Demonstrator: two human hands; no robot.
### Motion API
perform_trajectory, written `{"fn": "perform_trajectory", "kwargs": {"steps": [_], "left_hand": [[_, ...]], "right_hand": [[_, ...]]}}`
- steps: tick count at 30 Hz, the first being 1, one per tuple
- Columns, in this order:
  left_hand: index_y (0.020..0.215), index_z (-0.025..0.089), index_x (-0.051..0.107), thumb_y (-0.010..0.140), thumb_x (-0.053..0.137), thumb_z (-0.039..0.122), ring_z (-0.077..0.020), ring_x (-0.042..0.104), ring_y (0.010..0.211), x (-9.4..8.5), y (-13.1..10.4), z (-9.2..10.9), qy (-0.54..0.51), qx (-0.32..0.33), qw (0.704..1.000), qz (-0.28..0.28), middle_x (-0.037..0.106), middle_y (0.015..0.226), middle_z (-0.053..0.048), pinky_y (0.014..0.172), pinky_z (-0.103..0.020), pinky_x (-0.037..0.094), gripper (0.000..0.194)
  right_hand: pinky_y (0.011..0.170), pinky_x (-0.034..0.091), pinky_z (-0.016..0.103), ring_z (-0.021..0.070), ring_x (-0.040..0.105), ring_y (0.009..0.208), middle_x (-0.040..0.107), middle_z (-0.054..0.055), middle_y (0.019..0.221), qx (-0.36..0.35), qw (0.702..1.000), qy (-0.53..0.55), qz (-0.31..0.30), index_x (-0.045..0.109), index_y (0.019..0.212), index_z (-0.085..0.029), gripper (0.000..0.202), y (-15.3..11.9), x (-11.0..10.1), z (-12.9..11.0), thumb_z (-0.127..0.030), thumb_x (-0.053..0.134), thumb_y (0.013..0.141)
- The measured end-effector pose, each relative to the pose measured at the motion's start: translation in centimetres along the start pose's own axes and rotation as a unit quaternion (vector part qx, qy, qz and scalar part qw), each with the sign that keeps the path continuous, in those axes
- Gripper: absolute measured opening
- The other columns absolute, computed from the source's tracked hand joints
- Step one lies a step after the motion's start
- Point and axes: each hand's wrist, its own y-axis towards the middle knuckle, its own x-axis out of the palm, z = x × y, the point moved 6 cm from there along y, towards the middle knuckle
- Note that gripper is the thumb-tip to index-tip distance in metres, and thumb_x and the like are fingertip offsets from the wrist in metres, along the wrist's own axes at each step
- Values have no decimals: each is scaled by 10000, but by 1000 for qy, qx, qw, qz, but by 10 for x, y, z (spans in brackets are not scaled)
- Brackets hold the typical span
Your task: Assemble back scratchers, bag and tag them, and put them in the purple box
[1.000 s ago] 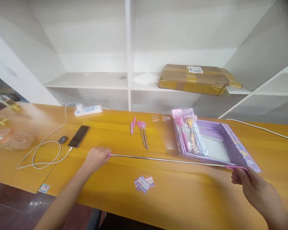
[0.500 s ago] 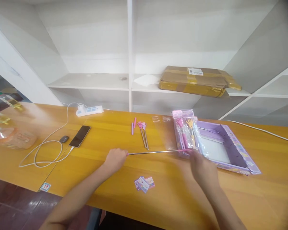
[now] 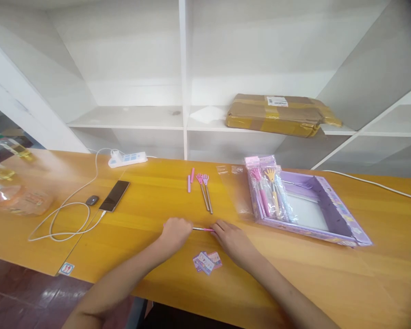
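Observation:
My left hand [image 3: 177, 232] is closed around one end of a telescopic back scratcher [image 3: 202, 229]. A short stretch of its metal rod and pink part shows between my hands. My right hand [image 3: 231, 238] has its fingers closed on the pink end, covering it. Beyond my hands lie two back scratcher heads [image 3: 202, 178] with metal rods, one pink and one lilac. Beside them are a pink handle sleeve [image 3: 192, 175] and a lilac handle sleeve [image 3: 188, 183]. Nearer to me, several small printed cards [image 3: 207, 262] overlap on the table.
A purple display box [image 3: 342, 235] at the right holds bagged back scratchers [image 3: 265, 192]. Clear plastic bags [image 3: 231, 183] lie left of it. At the left are a phone [image 3: 114, 195] on a cable, a power strip [image 3: 128, 159] and a bottle [image 3: 22, 199]. A taped carton [image 3: 274, 116] sits on the shelf.
My right hand has moved left towards my left hand, and the back scratcher's long rod has shortened between them. My left hand has shifted slightly right and nearer.

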Motion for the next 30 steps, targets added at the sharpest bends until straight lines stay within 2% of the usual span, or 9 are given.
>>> {"fn": "perform_trajectory", "kwargs": {"steps": [4, 9, 12, 16, 20, 23, 26, 28, 30], "left_hand": [[1019, 132, 783, 920, 540, 11, -344, 816, 914, 8, 3, 8, -7, 15, 1000, -8, 808, 938, -201, 760, -429, 640, 289], [1027, 138, 793, 1013, 486, 127, -349, 814, 918, 8, 4, 6, -22, 24, 999, 11, 808, 940, -214, 782, -437, 633, 308], [983, 140, 802, 1014, 499, 171, -348, 810, 889, 6, 4, 5, -31, 25, 999, 18, 805, 929, -221, 766, -429, 623, 306], [957, 155, 812, 1000, 511, 183, -337, 805, 873, 3, 4, 5, -42, 32, 998, 26, 805, 918, -204, 762, -413, 612, 306], [1017, 172, 814, 1018, 491, 212, -320, 803, 882, 0, 4, 6, -43, 32, 998, 36, 806, 918, -187, 782, -402, 609, 325], [1004, 180, 813, 1016, 500, 221, -298, 800, 860, 0, 7, 11, -39, 33, 998, 40, 805, 893, -174, 766, -379, 603, 316], [976, 187, 807, 1014, 515, 228, -287, 794, 825, -1, 12, 14, -30, 32, 998, 51, 802, 865, -166, 724, -359, 586, 298], [952, 190, 801, 1002, 533, 206, -280, 788, 804, -3, 14, 2, -22, 21, 997, 66, 797, 842, -162, 703, -346, 570, 273], [921, 182, 790, 985, 543, 165, -268, 780, 793, -7, 11, -28, -12, -6, 996, 88, 792, 826, -163, 696, -328, 548, 256]], "right_hand": [[734, 445, 325, 209, 657, 798, 696, 28, 920, -33, 999, 0, -34, 640, 1024, -200, 170, 1, 8, -7, -47, 567, 1029], [759, 439, 366, 229, 609, 824, 699, 72, 987, -87, 993, -74, 37, 663, 1126, -175, 205, 0, -4, -13, -49, 529, 1035], [771, 457, 394, 253, 595, 843, 691, 94, 990, -109, 985, -115, 68, 675, 1120, -155, 218, 0, -14, -17, -52, 502, 1037], [837, 499, 405, 261, 617, 902, 708, 116, 1051, -134, 981, -105, 90, 673, 1218, -136, 261, -2, -21, -19, -66, 484, 1053], [808, 520, 376, 251, 648, 905, 722, 118, 1075, -104, 988, -86, 80, 633, 1331, -133, 357, -3, -19, -9, -23, 491, 1022], [722, 512, 345, 230, 657, 822, 719, 86, 973, -89, 992, -71, 60, 656, 1241, -137, 305, -1, -17, -5, -11, 496, 1014], [711, 525, 344, 229, 670, 811, 726, 85, 958, -91, 992, -51, 64, 673, 1171, -149, 249, 0, -20, -2, -56, 481, 1044], [740, 545, 347, 234, 690, 843, 745, 103, 988, -87, 991, -45, 88, 681, 1190, -147, 294, -7, -30, 10, -58, 440, 1049], [819, 569, 358, 242, 721, 933, 767, 125, 1064, -57, 990, -44, 123, 690, 1228, -159, 368, -27, -46, 41, -45, 398, 1035]]}}
